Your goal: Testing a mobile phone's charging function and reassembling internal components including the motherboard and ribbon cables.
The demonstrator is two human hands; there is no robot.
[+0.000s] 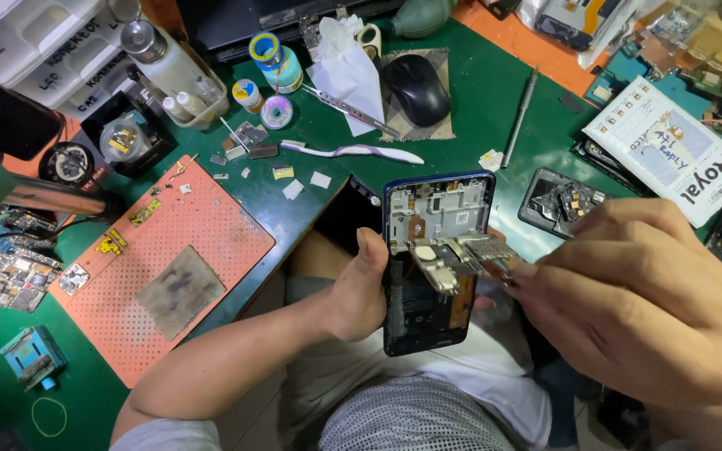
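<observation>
We hold an opened phone [428, 267] over our lap, its back cover off and its blue frame upright toward the bench; we take it as our landmark. Our left hand [361, 292] wraps its left edge, thumb laid along the rim and the other fingers closed behind it. Our right hand [637, 292] comes in from the phone's right, fingers pinched narrow on a small metal board [482, 253] that lies tilted across the phone's middle. Whether a tool sits in that pinch, we cannot tell.

Just beyond the phone's top edge begins the green bench mat [478, 92]. Left of the phone lies an orange perforated work pad [185, 242] with a grey patch on it. Right of the phone, near its top corner, rests a dark phone part [557, 200]. Farther beyond the phone lie a white toothbrush [353, 151], a metal rod [521, 115], a black mouse [417, 88] and a white tissue [346, 71]. Far beyond and left stand solder spools [273, 63] and small bottles [181, 96].
</observation>
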